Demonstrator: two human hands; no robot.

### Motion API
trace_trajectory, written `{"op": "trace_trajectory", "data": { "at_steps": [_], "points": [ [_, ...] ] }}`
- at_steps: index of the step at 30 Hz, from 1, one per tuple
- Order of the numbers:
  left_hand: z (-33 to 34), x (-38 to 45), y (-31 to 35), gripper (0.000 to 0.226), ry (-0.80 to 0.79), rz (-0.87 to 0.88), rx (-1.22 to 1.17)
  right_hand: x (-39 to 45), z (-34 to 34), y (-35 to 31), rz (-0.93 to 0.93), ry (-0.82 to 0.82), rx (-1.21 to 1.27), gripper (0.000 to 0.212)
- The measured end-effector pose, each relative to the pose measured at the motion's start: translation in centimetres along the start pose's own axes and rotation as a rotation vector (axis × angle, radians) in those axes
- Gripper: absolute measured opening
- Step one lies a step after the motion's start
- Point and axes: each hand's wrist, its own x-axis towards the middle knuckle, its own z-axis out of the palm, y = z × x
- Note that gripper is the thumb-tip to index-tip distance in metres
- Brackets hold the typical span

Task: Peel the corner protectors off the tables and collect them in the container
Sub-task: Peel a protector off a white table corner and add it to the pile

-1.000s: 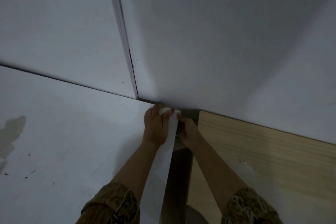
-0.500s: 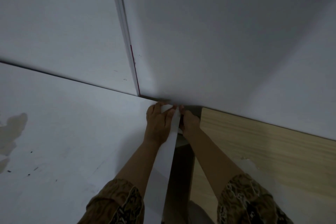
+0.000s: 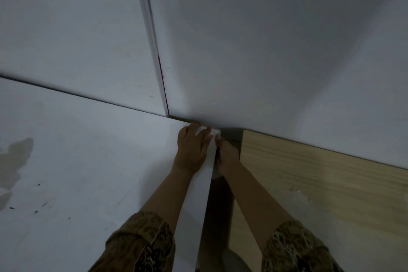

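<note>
A small white corner protector (image 3: 216,132) sits on the far right corner of the white table (image 3: 88,161), close against the wall. My left hand (image 3: 191,150) lies on the tabletop with its fingers curled over the corner, gripping the protector from the left. My right hand (image 3: 227,155) reaches up through the gap between the tables, and its fingertips pinch the protector from the right. Most of the protector is hidden under my fingers. No container is in view.
A wooden table (image 3: 320,194) stands to the right, separated by a narrow dark gap (image 3: 218,216). The white wall (image 3: 265,51) rises directly behind both tables, with a vertical trim strip (image 3: 152,40). A grey stain (image 3: 17,154) marks the white table's left side.
Both hands have crept a little farther toward the wall along the corner. My right fingertips have moved up onto the tip of the protector.
</note>
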Motion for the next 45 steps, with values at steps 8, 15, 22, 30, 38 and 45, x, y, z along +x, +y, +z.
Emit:
{"op": "trace_trajectory", "data": {
  "at_steps": [8, 15, 22, 30, 38, 45],
  "points": [
    [-0.4, -1.2, 0.0, 0.047, -0.177, -0.007, 0.006, -2.4, -1.5, 0.9, 0.018, -0.148, -0.003, 0.026],
    [-1.6, -3.8, 1.6, 0.048, -0.237, -0.188, -0.154, -6.7, -3.5, 1.8, -0.071, -0.136, -0.144, 0.024],
    [-3.4, -7.5, 3.4, 0.042, -0.269, -0.242, -0.166, -11.3, -5.4, 1.4, -0.136, -0.099, -0.205, 0.031],
    [-4.3, -11.5, 7.0, 0.030, -0.221, -0.254, -0.322, -15.8, -10.8, 2.4, -0.191, -0.076, -0.218, 0.026],
    [-1.4, -16.0, 14.1, 0.030, -0.301, -0.299, -0.527, -19.5, -18.4, 2.0, -0.263, 0.003, -0.304, 0.023],
    [4.5, -22.3, 20.7, 0.027, -0.354, -0.257, -0.503, -21.7, -28.6, 3.4, -0.339, -0.002, -0.450, 0.026]
  ]
}}
